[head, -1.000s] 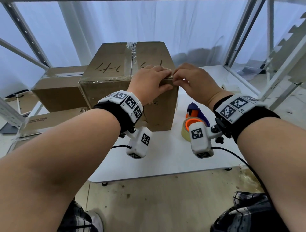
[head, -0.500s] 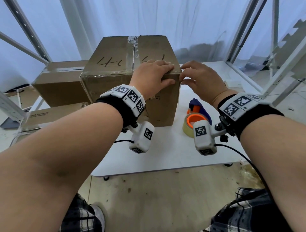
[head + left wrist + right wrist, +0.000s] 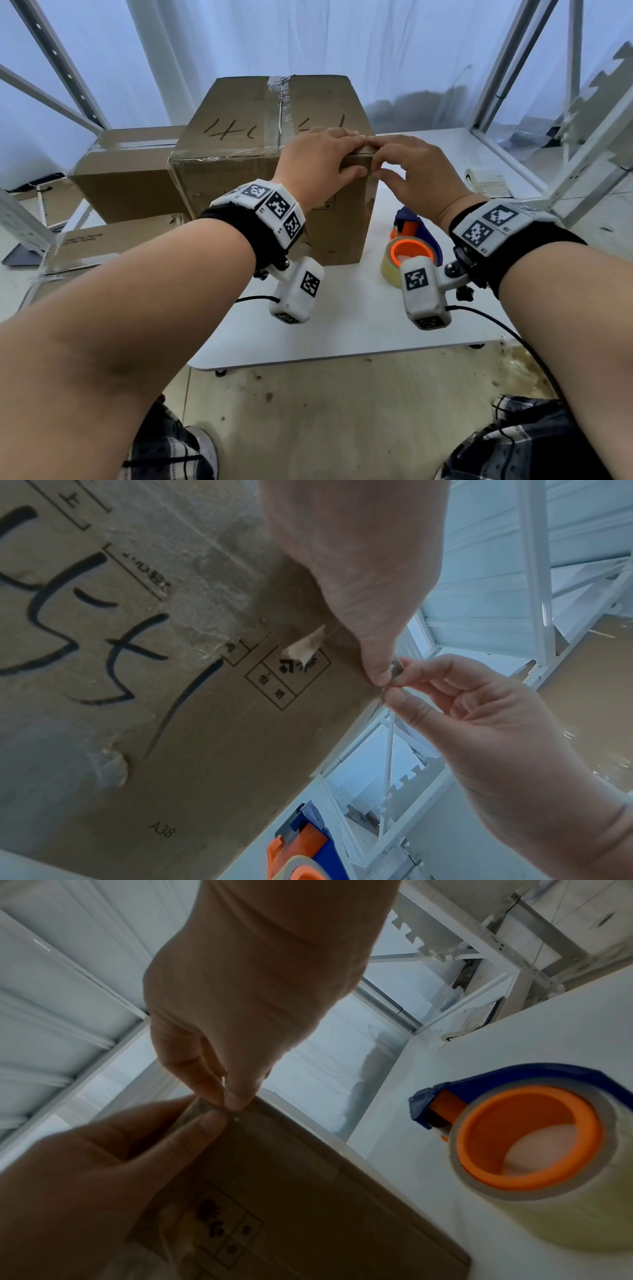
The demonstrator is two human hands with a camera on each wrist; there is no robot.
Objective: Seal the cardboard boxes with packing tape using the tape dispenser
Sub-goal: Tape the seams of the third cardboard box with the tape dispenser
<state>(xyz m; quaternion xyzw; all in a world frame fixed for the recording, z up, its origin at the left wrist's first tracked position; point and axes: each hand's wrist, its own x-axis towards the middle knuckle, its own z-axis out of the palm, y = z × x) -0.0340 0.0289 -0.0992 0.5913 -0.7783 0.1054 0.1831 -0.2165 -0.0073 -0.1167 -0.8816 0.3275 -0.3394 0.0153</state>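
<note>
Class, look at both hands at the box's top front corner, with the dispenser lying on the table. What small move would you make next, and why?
Probably press the loose tape end flat over the corner of the box. The right hand pinches it there, the left hand steadies the edge, and the tape dispenser lies unused.

Printed "A38" low on the cardboard box (image 3: 205, 750) side; black handwritten marks, unreadable, beside it.
</note>
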